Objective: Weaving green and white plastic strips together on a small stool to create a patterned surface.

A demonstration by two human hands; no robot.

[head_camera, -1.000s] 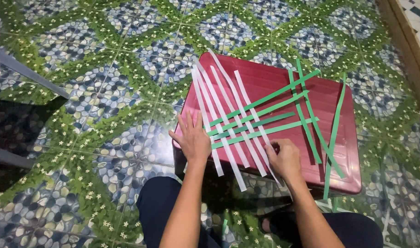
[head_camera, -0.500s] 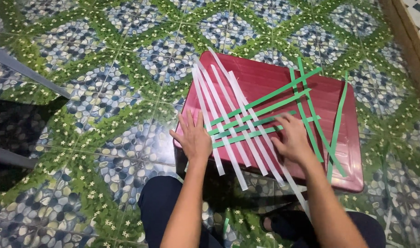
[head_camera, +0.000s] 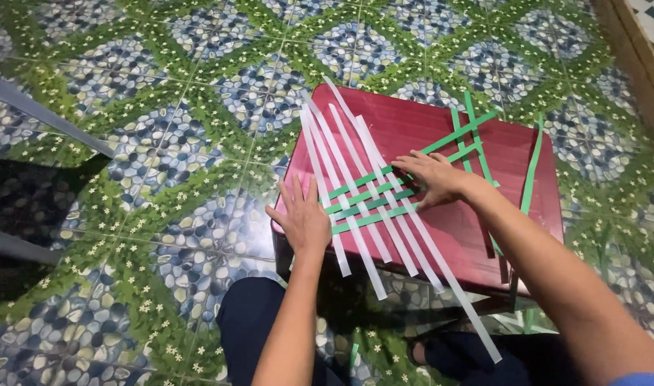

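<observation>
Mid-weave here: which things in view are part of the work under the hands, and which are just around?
In the work:
- white strips, under the left hand
- green strips, pressed by the right hand
- red stool bearing the weave

Just around:
- loose green strip at the stool's right edge
- grey chair leg at left
- patterned floor tiles

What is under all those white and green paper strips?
A red stool top lies under the white strips and green strips. The right hand covers part of the weave; the left hand presses its edge.
</observation>
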